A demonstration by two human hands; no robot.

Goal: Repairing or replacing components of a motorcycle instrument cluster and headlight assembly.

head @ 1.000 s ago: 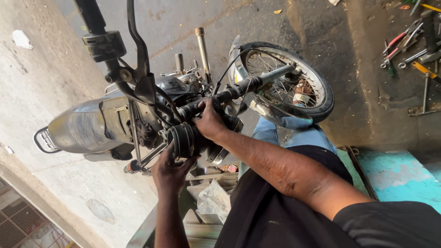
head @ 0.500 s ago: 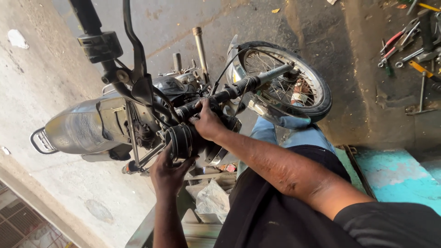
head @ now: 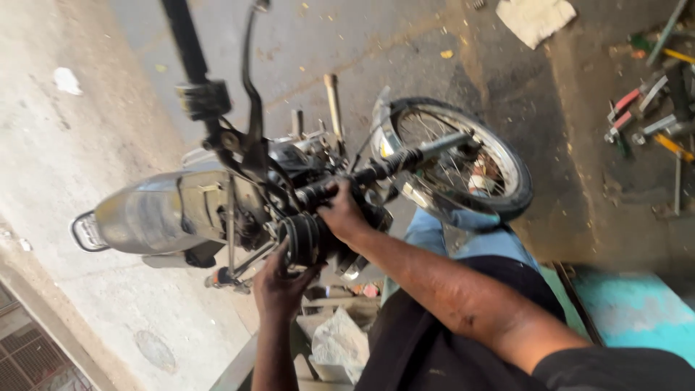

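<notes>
One motorcycle (head: 166, 210), one front wheel (head: 463, 163) at two o'clock. Left hand (head: 281, 284) grips one ribbed fork boot (head: 300, 237); right hand (head: 344, 216) grips one fork tube (head: 391, 165).

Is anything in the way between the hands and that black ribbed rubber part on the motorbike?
Nothing visible is. The left hand grips the ribbed rubber boot from below, and the right hand presses on the fork just beside it.

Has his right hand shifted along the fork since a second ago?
No. The right hand still grips the fork leg beside the ribbed black boot, as before; only the camera view has shifted.
</notes>
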